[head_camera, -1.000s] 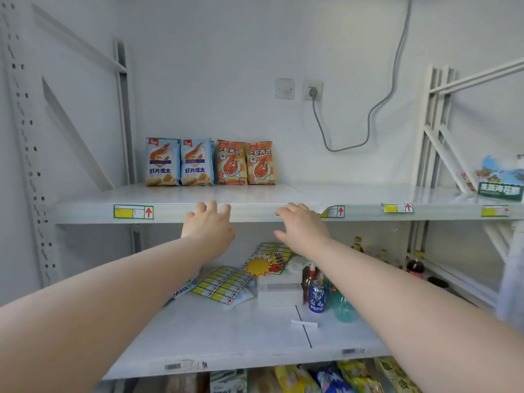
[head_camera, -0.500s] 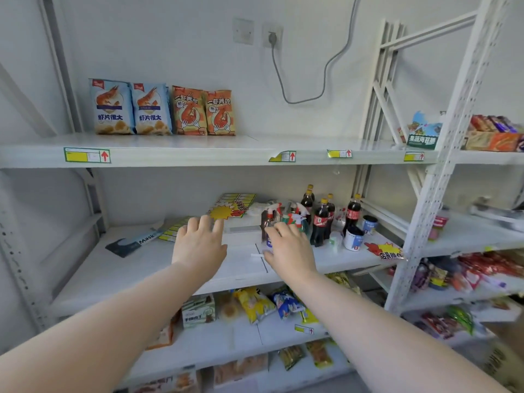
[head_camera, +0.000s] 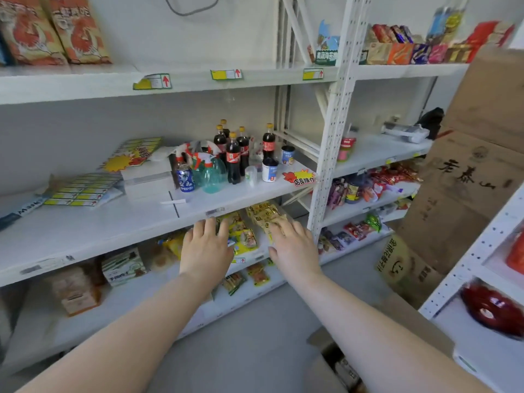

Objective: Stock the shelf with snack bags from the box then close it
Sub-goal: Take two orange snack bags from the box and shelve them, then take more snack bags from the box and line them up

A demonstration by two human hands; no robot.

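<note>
So both hands are empty right now, which makes us think the step in hand is going for the next load from the box. To do it well, we'd drop both hands down and to the right, take a bag in each by its sides rather than squeezing the middle (chips crush easily), and bring them up without clipping the shelf edges.

Our left hand [head_camera: 205,248] is palm down with the fingers straight and loosely together, holding nothing. Our right hand [head_camera: 295,248] is the same, with its fingers a bit more fanned out. The right fingertips overlap some yellow packets [head_camera: 263,217] on the lower shelf behind them. We can't tell if they actually touch.

Further out, the box [head_camera: 319,337] sits on the floor at lower right, flaps open and mostly hidden under our right forearm, so we can't really see what's left in it. The orange snack bags [head_camera: 80,29] already placed stand upright at the back of the top shelf [head_camera: 85,83], with bare space beside them for more. Cola bottles [head_camera: 233,158] crowd the middle shelf, and stacked cartons [head_camera: 467,188] stand off to the right.
</note>
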